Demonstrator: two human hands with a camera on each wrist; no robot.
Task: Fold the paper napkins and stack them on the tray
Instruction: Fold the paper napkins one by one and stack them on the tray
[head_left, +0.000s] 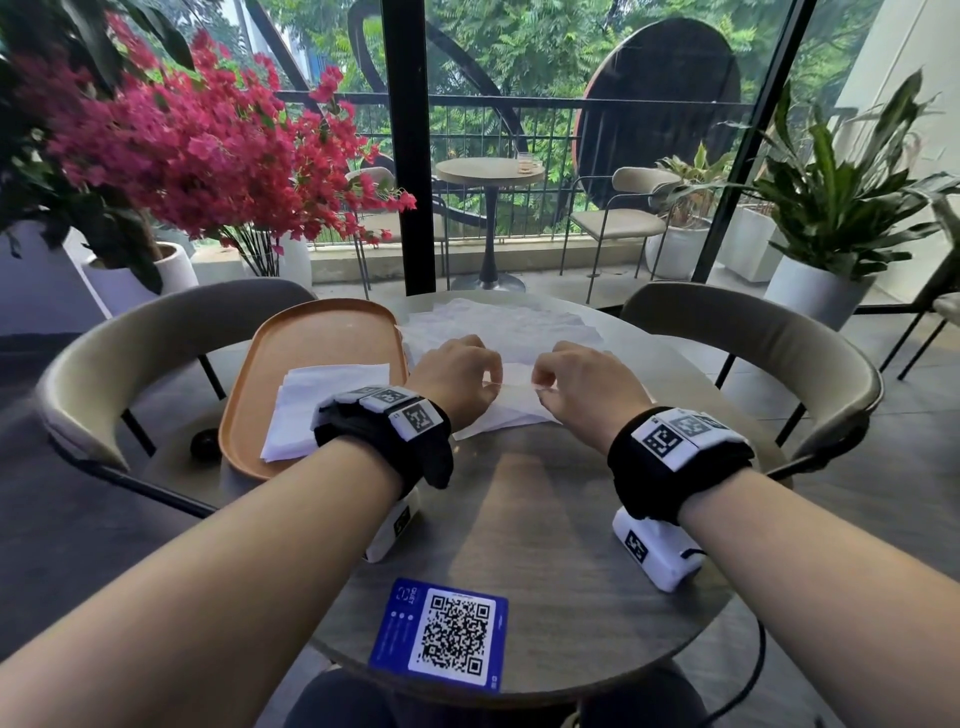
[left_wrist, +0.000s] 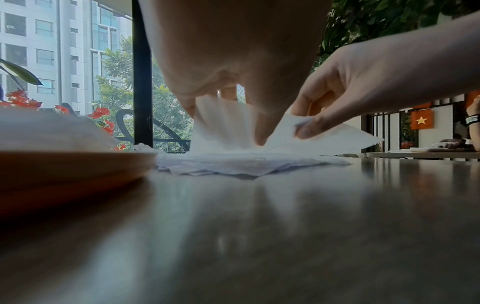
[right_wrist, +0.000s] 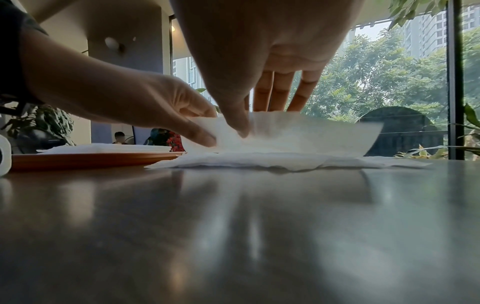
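Nearest me, blue QR card (head_left: 439, 635), text unreadable beyond the code. Further in, I have the left hand (head_left: 457, 375) and right hand (head_left: 582, 384) each pinching the top napkin's (head_left: 511, 382) near edge, raised off the loose pile (head_left: 498, 325) on the table (head_left: 519, 519). Folded napkins (head_left: 322, 402) lie on the tray (head_left: 311, 332). Risk: thin tissue tearing or folding skewed if my hands pull unevenly.

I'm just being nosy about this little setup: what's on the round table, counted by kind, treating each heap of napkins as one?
Orange tray: 1
Folded napkin stack on the tray: 1
Loose napkin pile on the table: 1
Napkin pinched by left hand and right hand: 1
Blue QR card: 1
Total: 5
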